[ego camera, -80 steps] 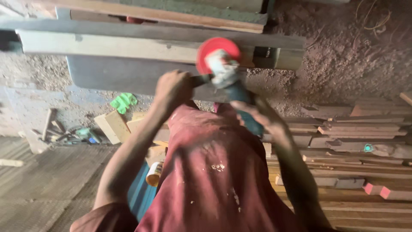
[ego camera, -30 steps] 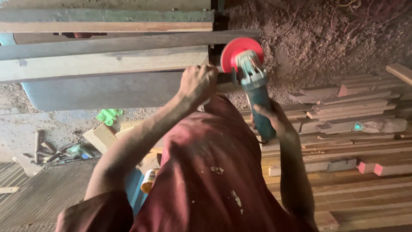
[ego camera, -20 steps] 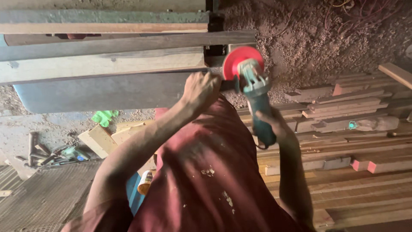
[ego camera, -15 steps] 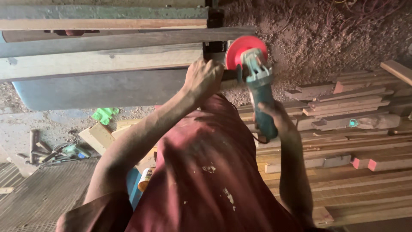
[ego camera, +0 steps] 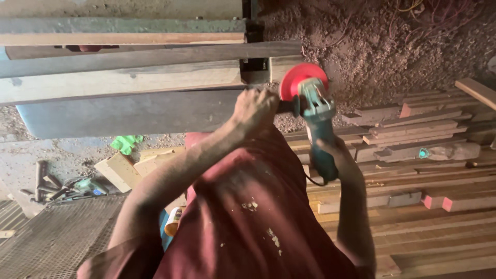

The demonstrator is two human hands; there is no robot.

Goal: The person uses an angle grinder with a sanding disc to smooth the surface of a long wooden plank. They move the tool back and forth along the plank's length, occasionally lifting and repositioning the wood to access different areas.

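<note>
Item: our left hand [ego camera: 254,106], fingers wrapped around the side handle of an angle grinder [ego camera: 315,121]. Our right hand [ego camera: 335,150], fingers closed on its teal body. Red disc [ego camera: 298,78] sits beside the grey plank [ego camera: 129,111] end, above stacked boards [ego camera: 423,134].

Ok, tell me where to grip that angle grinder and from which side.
Grip the angle grinder as shown: right hand around the teal rear body from behind, left hand on the side handle, both clear of the red disc at its head.

Stacked timber pieces [ego camera: 413,150] lie beside sawdust [ego camera: 372,57] (reddish), a green rag [ego camera: 125,143] further left.
</note>
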